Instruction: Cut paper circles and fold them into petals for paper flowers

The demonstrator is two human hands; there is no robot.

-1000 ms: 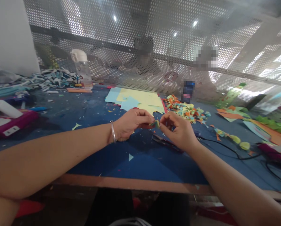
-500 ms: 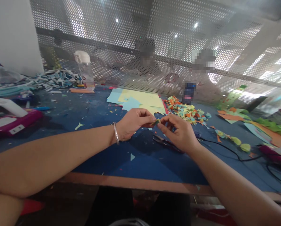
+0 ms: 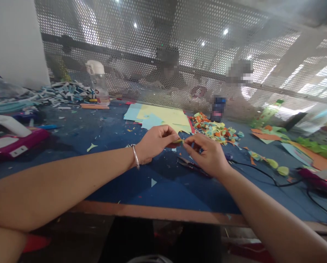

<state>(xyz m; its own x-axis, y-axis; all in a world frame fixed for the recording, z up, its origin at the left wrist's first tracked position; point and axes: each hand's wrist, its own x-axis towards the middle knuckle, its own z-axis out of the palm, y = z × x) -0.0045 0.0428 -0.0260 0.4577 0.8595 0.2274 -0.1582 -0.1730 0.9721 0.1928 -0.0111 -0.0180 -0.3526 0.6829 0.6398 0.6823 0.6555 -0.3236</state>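
A tiny yellow-green piece [image 3: 181, 141], which looks like paper or foam sheet, is pinched between my two hands above the blue table. My left hand [image 3: 159, 140], with a silver bangle at its wrist, grips it by thumb and forefinger. From the other side my right hand [image 3: 207, 151] has its thumb and forefinger closed on the piece's other end. Dark-handled snips [image 3: 192, 166] lie on the table below, partly behind my right hand. Beyond my hands are yellow sheets [image 3: 169, 115] and light-blue sheets [image 3: 152, 120].
Small coloured pieces [image 3: 215, 128] are heaped behind my right hand. A magenta-and-white device [image 3: 15, 140] and a bottle [image 3: 99, 84] stand left, near pale scraps [image 3: 62, 93]. At right, a black cable [image 3: 256, 168] crosses the table. A perforated screen [image 3: 141, 47] closes the back, with people beyond.
My hands stay nearly in place, still pinching the small piece. It has turned slightly between my fingertips and now shows a more yellow edge.
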